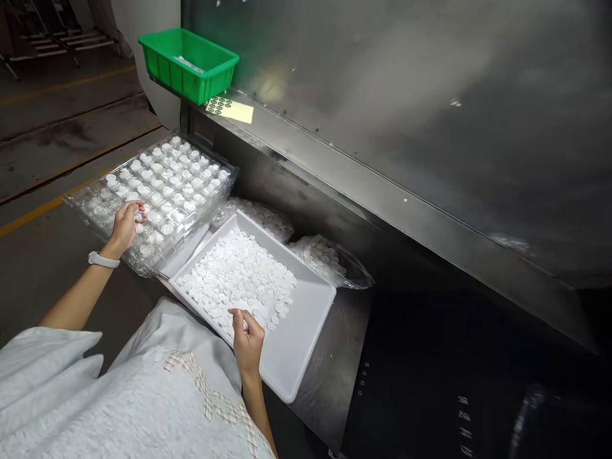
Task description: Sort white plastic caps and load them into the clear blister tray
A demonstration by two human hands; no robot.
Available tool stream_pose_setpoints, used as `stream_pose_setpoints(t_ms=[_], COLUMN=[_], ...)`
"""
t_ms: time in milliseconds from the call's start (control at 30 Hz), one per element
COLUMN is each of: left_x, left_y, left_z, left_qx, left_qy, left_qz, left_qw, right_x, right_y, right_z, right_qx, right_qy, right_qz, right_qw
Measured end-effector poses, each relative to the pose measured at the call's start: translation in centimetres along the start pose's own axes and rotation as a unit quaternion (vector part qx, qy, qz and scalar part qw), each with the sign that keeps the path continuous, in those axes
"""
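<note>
My left hand (126, 223) is closed, with a small white plastic piece (138, 217) showing at its fingers. It is over the near left part of a clear plastic blister tray (79, 199), whose pockets hold rows of white pieces. A white bin (306, 319) to the right bears a heap of small white plastic discs (239, 271). Above the bin's near edge my right hand (248, 341) has its fingers curled around a white disc (245, 326), mostly hidden in the grip.
A green plastic bin (184, 75) sits on the metal ledge (306, 143), beside a yellow label sheet (234, 111). Clear bags of white pieces (318, 255) lie behind the white bin. A tall metal panel (406, 83) rises at the back, and a black surface (430, 376) spreads to the right.
</note>
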State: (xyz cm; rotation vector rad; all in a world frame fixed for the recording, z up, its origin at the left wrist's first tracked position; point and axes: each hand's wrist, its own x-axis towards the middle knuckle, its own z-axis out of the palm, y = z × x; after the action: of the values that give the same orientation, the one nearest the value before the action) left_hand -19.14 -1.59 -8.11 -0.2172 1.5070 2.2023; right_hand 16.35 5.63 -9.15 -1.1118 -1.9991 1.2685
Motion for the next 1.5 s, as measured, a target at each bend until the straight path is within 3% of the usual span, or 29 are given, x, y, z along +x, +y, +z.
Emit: stream_pose_setpoints(t_ms=[300, 633, 800, 967, 1133, 1233, 1400, 1500], left_x=[0.9, 1.4, 1.6, 1.4, 1.5, 0.9, -0.2, -0.3], left_y=[-1.4, -2.4, -2.7, -2.3, -1.0, 0.4, 1.6, 1.8], left_z=[-1.2, -2.3, -2.9, -2.6, -2.4, -3.3, -5.5, -6.2], left_qx=[0.115, 0.210, 0.249, 0.393, 0.481, 0.523, 0.605, 0.633], left_qy=[-0.028, -0.045, -0.053, -0.081, -0.086, -0.078, -0.168, -0.185], left_qz=[0.075, 0.177, 0.209, 0.269, 0.293, 0.298, 0.259, 0.248], left_qw=[0.990, 0.960, 0.944, 0.875, 0.822, 0.795, 0.734, 0.710], right_x=[-0.2, 0.5, 1.1, 1.9, 1.4, 0.8, 0.4, 0.6], right_y=[2.2, 1.6, 0.7, -0.3, -0.9, -1.0, -0.8, -1.2], right_z=[0.0, 0.6, 1.2, 2.0, 2.7, 2.7, 2.3, 2.4], right_qx=[0.075, 0.195, 0.323, 0.421, 0.460, 0.476, 0.495, 0.512], right_qy=[0.060, 0.084, 0.080, 0.066, 0.062, 0.069, 0.085, 0.088], right_qz=[0.198, 0.269, 0.312, 0.359, 0.392, 0.406, 0.429, 0.436], right_qw=[0.976, 0.940, 0.890, 0.830, 0.794, 0.777, 0.751, 0.734])
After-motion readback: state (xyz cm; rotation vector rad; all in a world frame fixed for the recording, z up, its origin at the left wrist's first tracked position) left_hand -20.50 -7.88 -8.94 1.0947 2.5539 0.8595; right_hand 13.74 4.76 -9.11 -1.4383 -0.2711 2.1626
